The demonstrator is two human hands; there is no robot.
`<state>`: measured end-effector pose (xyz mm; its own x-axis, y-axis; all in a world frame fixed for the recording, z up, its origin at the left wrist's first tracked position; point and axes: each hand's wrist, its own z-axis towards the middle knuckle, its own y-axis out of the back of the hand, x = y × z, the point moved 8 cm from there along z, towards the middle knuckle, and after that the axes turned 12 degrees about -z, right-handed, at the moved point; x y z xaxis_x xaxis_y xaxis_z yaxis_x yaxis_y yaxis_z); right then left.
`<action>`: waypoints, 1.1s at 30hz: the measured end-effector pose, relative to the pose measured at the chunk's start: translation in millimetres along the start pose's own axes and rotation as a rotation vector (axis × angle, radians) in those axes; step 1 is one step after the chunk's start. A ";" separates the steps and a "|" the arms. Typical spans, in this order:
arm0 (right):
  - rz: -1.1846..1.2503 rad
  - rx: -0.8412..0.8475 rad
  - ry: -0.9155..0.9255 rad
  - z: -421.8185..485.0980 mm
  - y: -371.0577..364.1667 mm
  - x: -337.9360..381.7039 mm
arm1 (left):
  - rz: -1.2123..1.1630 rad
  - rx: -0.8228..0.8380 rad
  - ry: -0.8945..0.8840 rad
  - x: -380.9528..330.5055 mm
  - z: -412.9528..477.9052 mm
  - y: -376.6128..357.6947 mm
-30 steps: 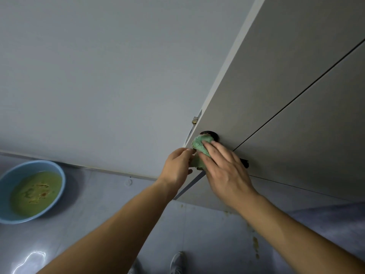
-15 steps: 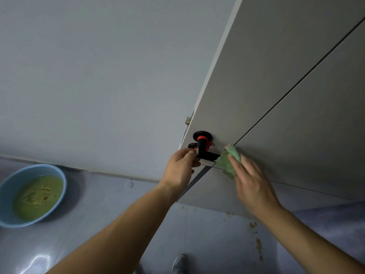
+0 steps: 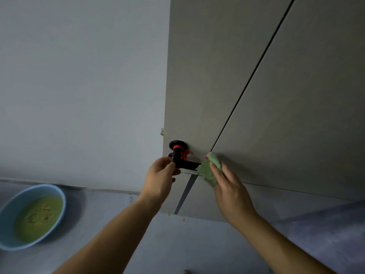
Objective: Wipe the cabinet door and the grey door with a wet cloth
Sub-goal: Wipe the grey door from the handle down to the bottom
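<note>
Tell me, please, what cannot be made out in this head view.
Head view:
- green cloth: part lies under the right hand, which is motion-blurred.
- door handle: near end hidden in the left hand, tip behind the cloth.
- blue basin: cut by the left edge; murky contents unreadable.

The green cloth (image 3: 204,169) looks fuzzy. The grey door (image 3: 197,76) is smooth and matt; the black handle (image 3: 186,165) and blue basin (image 3: 8,211) look plastic.

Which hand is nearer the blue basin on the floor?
Left. The left hand, gripping the black door handle, is up and right of the blue basin; the right hand, on the green cloth, is farther right.
</note>
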<state>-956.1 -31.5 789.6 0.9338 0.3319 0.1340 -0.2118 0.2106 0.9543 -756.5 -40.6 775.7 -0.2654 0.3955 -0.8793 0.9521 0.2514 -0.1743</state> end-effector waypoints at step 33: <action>-0.563 -1.027 0.634 173.9 551.6 85.6 | 0.524 -0.095 -1.731 -499.2 -265.1 -126.4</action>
<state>-942.8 -46.8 1374.0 0.7294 0.2800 -0.6242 -0.2256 0.9598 0.1670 -784.7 -35.6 1354.2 0.5274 -0.8099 -0.2568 0.8484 0.4855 0.2110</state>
